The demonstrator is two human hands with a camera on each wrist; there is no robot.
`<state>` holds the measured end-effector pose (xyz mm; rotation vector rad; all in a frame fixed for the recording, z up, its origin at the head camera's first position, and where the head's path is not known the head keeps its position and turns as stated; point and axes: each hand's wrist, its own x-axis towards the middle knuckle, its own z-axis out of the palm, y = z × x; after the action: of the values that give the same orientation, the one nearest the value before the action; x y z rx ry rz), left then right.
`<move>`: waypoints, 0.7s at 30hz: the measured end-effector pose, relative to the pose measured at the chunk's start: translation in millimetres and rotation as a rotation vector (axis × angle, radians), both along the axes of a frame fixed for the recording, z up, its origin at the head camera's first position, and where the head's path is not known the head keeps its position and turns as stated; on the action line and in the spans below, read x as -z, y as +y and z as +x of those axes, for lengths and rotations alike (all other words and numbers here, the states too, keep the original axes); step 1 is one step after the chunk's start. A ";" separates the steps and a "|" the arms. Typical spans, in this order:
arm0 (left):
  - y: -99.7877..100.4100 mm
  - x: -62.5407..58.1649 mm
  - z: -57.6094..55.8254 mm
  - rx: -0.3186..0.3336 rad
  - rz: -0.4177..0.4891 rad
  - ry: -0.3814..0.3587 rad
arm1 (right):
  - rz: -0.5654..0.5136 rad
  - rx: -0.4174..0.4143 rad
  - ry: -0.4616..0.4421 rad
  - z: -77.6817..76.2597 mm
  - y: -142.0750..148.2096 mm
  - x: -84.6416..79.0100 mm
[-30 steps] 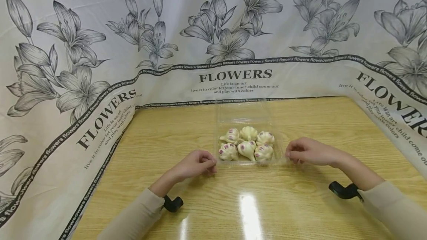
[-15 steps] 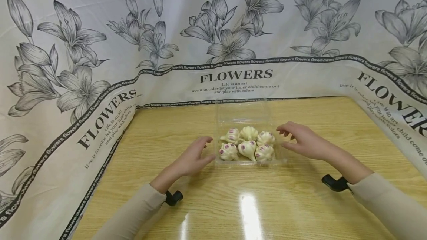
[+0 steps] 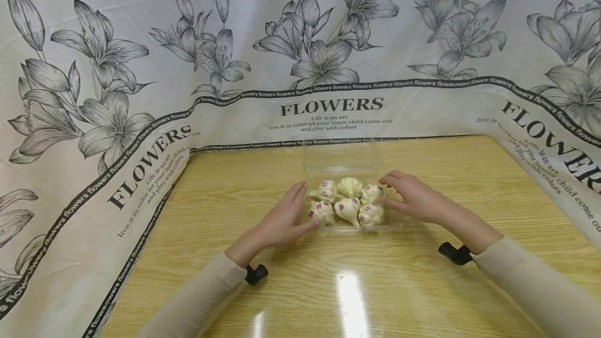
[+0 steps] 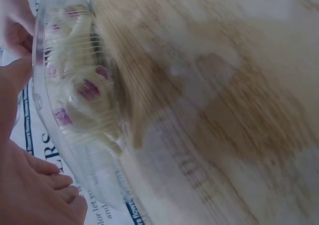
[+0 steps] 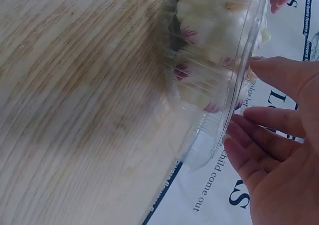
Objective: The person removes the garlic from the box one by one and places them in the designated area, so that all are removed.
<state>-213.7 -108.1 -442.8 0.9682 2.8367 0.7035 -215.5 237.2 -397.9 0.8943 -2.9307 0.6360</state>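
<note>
Clear container (image 3: 345, 229) of garlic bulbs (image 3: 347, 210) lies between left hand (image 3: 285, 219) and right hand (image 3: 417, 198); fingers apart, at its sides.

The person's left arm (image 3: 188, 296) slants in from the lower left of the head view, the right arm (image 3: 530, 280) from the lower right, both in beige sleeves ending before the bare wrists. The left hand (image 3: 284, 220) and right hand (image 3: 415, 198) face each other, well apart, at near the same height. The left hand's thumb stands away from its fingers, which lie close together, slightly bent. The right hand's thumb extends nearly straight, apart from its gently bent fingers. Both palms turn inward.
</note>
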 end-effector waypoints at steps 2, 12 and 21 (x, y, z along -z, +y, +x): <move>2.7 2.1 -0.6 -0.003 -0.023 0.016 | 0.020 0.000 0.003 -1.7 -2.7 1.5; 13.6 6.1 -0.7 -0.052 -0.081 0.033 | 0.090 -0.015 0.043 -9.1 -12.1 5.7; 16.1 8.7 -1.3 -0.069 -0.116 0.016 | 0.110 -0.025 0.029 -12.6 -13.7 6.8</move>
<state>-215.0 -92.0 -451.5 0.8659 2.9001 0.5319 -228.2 223.5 -404.7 0.9425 -2.9585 0.4620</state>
